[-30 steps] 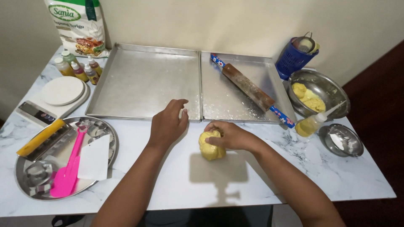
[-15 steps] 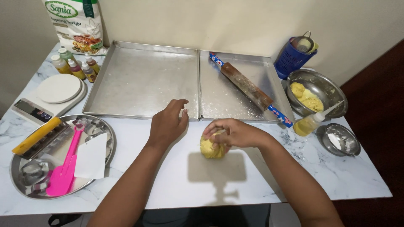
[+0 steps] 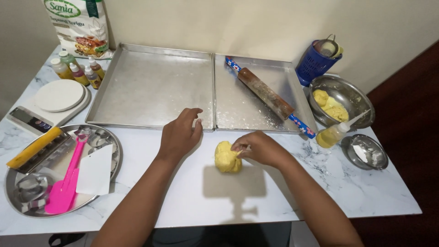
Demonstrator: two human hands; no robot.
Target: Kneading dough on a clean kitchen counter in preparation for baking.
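Head view: right hand (image 3: 261, 148) fingers pinch yellow dough lump (image 3: 227, 157) on table (image 3: 192, 196), w/ left hand (image 3: 179, 135) loose, empty beside it. Both trays (image 3: 151, 87) bare (rolling pin (image 3: 267, 95) unused); shaping barely begun.

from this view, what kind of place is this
Most likely a home baking setup on a marble-pattern table against a wall. Two metal baking trays, a rolling pin and a kitchen scale point to it; the right hand presses yellow dough.
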